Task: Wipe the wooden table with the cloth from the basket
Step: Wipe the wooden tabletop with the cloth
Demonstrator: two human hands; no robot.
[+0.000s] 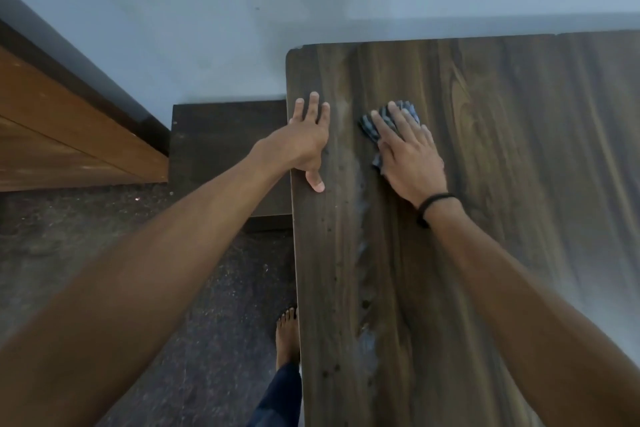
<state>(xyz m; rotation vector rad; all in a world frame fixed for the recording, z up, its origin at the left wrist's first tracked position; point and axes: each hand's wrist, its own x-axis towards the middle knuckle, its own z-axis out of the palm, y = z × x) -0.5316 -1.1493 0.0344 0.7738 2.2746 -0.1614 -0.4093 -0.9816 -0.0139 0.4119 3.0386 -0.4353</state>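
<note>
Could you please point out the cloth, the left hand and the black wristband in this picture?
cloth (367, 127): head view, on the striped fold at its left edge.
left hand (309, 139): head view, on the back of the hand.
black wristband (433, 200): head view, on the middle of the strap.

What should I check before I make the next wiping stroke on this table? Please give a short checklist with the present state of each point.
1. Right hand lies flat on the striped cloth: ok.
2. Cloth rests on the wooden table: ok.
3. Left hand lies flat at the table's left edge, apart from the cloth: ok.
4. Pale streak between the hands, dust or glare: cannot tell.
5. Cloth clean enough, mostly hidden under the hand: cannot tell.
6. Bare foot on the floor beside the table: ok.
</note>
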